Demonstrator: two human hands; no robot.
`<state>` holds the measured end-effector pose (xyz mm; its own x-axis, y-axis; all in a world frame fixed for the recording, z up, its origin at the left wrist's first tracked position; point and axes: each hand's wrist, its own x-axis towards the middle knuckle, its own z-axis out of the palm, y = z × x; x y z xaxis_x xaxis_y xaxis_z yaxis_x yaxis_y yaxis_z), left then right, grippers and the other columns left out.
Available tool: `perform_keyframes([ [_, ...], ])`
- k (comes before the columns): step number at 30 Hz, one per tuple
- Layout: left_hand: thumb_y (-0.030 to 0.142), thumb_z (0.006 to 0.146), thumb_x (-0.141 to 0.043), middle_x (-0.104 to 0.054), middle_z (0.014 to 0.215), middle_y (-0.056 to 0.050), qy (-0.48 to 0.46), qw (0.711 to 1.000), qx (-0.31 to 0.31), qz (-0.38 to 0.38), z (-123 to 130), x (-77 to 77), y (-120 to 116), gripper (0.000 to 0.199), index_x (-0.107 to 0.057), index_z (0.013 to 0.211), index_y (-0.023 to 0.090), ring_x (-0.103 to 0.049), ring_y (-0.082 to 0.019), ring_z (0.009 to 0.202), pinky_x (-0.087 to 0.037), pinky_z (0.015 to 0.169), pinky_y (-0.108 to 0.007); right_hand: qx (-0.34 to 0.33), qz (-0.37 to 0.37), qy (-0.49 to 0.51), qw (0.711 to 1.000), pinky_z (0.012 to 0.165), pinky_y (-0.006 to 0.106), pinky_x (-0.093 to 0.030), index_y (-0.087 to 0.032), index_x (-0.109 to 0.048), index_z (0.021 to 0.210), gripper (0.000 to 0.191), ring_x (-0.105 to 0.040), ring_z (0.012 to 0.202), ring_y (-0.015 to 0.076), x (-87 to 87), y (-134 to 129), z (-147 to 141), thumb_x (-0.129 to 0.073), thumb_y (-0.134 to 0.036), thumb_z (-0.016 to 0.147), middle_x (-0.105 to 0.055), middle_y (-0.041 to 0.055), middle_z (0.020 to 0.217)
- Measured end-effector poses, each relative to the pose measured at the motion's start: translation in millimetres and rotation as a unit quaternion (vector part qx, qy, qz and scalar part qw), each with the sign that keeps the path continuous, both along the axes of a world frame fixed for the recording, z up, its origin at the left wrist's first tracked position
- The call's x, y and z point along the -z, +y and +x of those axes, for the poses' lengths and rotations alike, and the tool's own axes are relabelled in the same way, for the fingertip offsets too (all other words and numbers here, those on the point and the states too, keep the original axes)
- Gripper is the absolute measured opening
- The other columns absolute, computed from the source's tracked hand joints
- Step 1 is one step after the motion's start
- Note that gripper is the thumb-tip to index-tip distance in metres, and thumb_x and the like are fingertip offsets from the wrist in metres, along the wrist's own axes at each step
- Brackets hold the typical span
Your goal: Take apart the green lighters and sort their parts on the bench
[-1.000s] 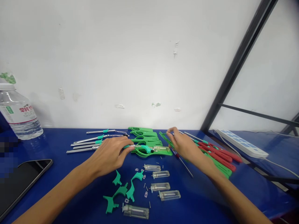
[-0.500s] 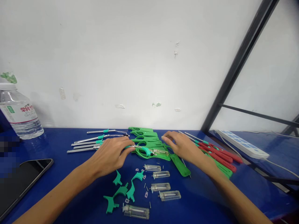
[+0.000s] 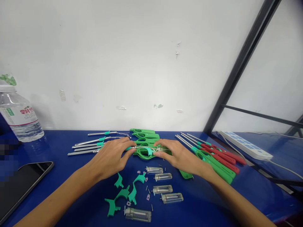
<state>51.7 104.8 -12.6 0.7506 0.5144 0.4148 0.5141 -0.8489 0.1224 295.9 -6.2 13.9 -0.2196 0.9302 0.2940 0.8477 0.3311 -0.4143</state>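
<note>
My left hand (image 3: 113, 154) is pinched around the teal collar end of a silver lighter tube, mostly hidden under my palm. Thin wires run from it across an opened green lighter handle (image 3: 142, 155). A teal trigger (image 3: 150, 151) sits in the handle's loop. My right hand (image 3: 178, 155) has its thumb and fingers closed over the clear fuel tank (image 3: 161, 147) at the handle's grip, partly covering it. Another green handle half (image 3: 186, 174) shows below my right hand, largely hidden. More green handle shells (image 3: 145, 135) lie behind.
Several teal triggers (image 3: 122, 193), clear fuel tanks (image 3: 138, 215) and small pins lie in front. Silver tubes (image 3: 86, 145) rest at left, with red lighters (image 3: 221, 157) and green lighters (image 3: 219, 167) at right. A phone (image 3: 23, 183), water bottle (image 3: 21, 116) and power strip (image 3: 246, 146) flank them.
My right hand has moved left from the separate green handle half onto the clear fuel tank, uncovering the green lighters at right. My left hand has kept its grip with hardly any movement.
</note>
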Motion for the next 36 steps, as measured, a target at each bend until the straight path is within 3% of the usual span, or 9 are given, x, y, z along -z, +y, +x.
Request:
perform_keyframes([
  [4, 0.037, 0.105, -0.035, -0.069, 0.124, -0.007, 0.005, 1.000, 0.012, 0.022, 0, 1.7, 0, 0.040, -0.054, 0.139, 0.029, -0.068, -0.025, 0.105, -0.055, 0.085, -0.039, 0.001, -0.005, 0.001, 1.000, 0.093, 0.039, -0.047, -0.025, -0.062, 0.122, 0.033, -0.064, 0.106, 0.0233, -0.4, -1, -2, -0.049, -0.046, 0.101, -0.071, 0.0048, 0.117],
  [9, 0.033, 0.105, -0.032, -0.068, 0.104, -0.004, 0.015, 0.999, 0.029, 0.006, 0, -2.5, -2, 0.038, -0.061, 0.130, 0.030, -0.067, -0.019, 0.086, -0.051, 0.071, -0.030, -0.002, -0.009, 0.005, 1.000, 0.095, 0.041, -0.047, -0.025, -0.062, 0.123, 0.034, -0.063, 0.110, 0.0249, -1.2, -1, -1, -0.046, -0.046, 0.102, -0.070, 0.0056, 0.120],
  [17, 0.029, 0.105, -0.034, -0.060, 0.108, -0.002, -0.002, 0.999, 0.035, 0.012, -1, -8.1, -8, 0.033, -0.063, 0.121, 0.029, -0.051, -0.008, 0.057, -0.039, 0.056, -0.027, -0.009, 0.006, -0.018, 1.000, 0.091, 0.041, -0.050, -0.025, -0.060, 0.120, 0.028, -0.064, 0.103, 0.0231, 2.9, 3, 0, -0.039, -0.037, 0.106, -0.070, 0.0047, 0.111],
  [30, 0.023, 0.104, -0.029, -0.059, 0.113, -0.005, 0.082, 0.993, 0.018, 0.085, -2, -5.0, -5, 0.035, -0.058, 0.124, 0.026, -0.059, -0.014, 0.064, -0.040, 0.054, -0.030, 0.010, 0.030, -0.045, 0.998, 0.088, 0.041, -0.050, -0.026, -0.060, 0.118, 0.028, -0.063, 0.099, 0.0223, 6.4, 5, 0, -0.036, -0.036, 0.107, -0.067, 0.0035, 0.104],
  [36, 0.026, 0.104, -0.031, -0.059, 0.116, -0.004, 0.068, 0.989, 0.002, 0.129, -1, -4.4, -3, 0.032, -0.056, 0.124, 0.027, -0.062, -0.016, 0.067, -0.043, 0.052, -0.030, 0.015, 0.049, -0.055, 0.997, 0.089, 0.043, -0.051, -0.027, -0.058, 0.120, 0.026, -0.063, 0.102, 0.0231, 10.8, 5, 2, -0.038, -0.037, 0.106, -0.067, 0.0037, 0.108],
])
